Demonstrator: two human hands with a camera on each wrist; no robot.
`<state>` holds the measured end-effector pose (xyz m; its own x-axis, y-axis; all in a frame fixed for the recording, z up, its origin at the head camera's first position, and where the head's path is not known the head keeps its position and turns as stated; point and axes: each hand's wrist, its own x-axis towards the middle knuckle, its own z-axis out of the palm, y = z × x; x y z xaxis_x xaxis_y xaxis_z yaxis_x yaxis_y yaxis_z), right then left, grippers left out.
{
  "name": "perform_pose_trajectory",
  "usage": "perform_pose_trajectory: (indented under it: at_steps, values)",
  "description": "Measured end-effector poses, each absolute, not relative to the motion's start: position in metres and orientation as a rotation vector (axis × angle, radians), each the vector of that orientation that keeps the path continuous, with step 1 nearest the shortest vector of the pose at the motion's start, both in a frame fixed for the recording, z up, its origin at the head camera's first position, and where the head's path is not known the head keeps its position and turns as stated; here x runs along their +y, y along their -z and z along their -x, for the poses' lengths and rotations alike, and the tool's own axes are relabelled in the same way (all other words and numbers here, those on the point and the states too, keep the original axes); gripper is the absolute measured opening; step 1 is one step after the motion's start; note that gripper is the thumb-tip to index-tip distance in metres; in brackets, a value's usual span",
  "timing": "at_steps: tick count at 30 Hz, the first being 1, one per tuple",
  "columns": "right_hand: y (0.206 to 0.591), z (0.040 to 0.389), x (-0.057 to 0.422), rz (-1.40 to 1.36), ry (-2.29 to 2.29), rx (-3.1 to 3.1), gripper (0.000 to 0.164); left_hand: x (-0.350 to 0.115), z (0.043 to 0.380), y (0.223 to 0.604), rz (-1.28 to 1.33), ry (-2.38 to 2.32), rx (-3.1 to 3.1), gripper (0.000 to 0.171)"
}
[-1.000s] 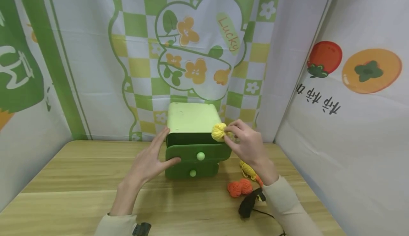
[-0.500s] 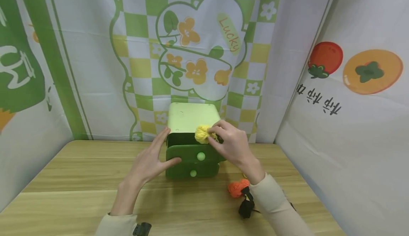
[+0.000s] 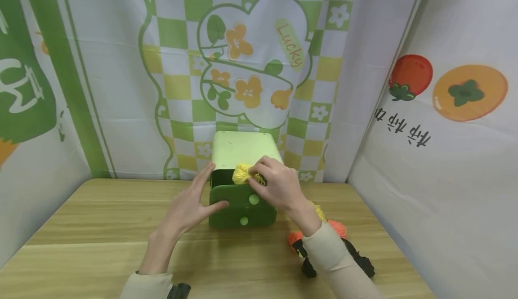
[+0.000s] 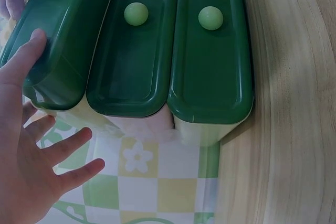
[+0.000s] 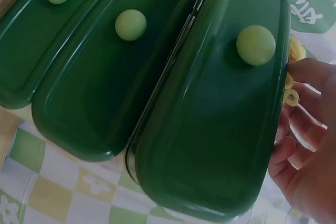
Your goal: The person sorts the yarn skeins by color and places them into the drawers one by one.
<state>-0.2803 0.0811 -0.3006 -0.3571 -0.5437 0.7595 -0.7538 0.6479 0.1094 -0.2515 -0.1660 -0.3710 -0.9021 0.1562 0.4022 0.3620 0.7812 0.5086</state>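
While the left hand point(image 3: 190, 207) lay spread against the side of the box point(image 3: 243, 155), steadying it, the right hand point(image 3: 275, 186) pinched the yarn point(image 3: 241, 173) over the pulled-out top drawer point(image 3: 238, 195). I judged the soft, fuzzy yellow ball was best lowered well inside before release, so no strand caught the smooth, round-cornered plastic front.

from where i sit this reads as a staged recording booth, not a lived-in room — printed cloth backdrops point(image 3: 243, 65) with green checks, flowers and the word "lucky" hang behind the far edge of a wooden desk point(image 3: 81, 227), and a white cloth point(image 3: 445, 155) with cartoon fruit closes off the right edge — cloth all round.
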Motion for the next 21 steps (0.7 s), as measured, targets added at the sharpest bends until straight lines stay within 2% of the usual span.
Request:
perform_pose_trajectory:
  at_steps: [12, 21]
  values:
    - [0.303, 0.279, 0.065, -1.012, -0.377, -2.087, 0.008, -0.168, 0.251, 0.372, 0.406, 0.83, -2.613, 0.103]
    - [0.303, 0.279, 0.07, -0.986, -0.52, -2.129, 0.006, -0.167, 0.251, 0.371, 0.405, 0.844, -2.621, 0.103]
